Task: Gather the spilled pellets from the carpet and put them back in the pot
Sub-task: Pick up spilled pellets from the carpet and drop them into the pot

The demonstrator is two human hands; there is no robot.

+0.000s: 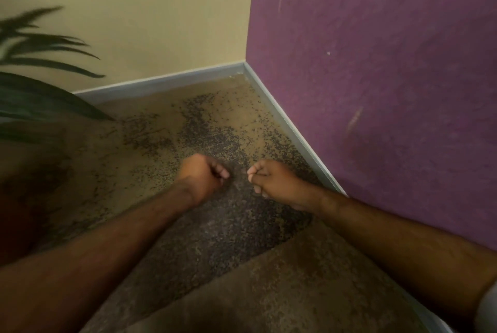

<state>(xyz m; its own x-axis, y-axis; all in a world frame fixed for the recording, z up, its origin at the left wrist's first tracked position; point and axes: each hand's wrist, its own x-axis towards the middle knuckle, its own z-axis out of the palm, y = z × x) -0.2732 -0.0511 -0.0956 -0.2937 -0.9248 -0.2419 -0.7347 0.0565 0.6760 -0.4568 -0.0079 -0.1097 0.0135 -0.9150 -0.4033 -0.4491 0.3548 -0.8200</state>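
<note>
Small dark pellets (212, 141) lie scattered over the tan carpet (164, 114) in the corner of the room. They form a dense dark band (228, 227) running toward me between my forearms. My left hand (200, 175) and my right hand (271, 180) are curled into fists, knuckles facing each other a short gap apart, low over the thick part of the spill. Whatever is inside the fists is hidden. A dark blurred shape (18, 211) at the left edge under the leaves may be the pot; I cannot tell.
Long green plant leaves (40, 96) reach in from the left. A grey baseboard (161, 82) runs along the beige wall (148, 9) and the purple wall (376, 90), which meet in a corner just beyond the spill.
</note>
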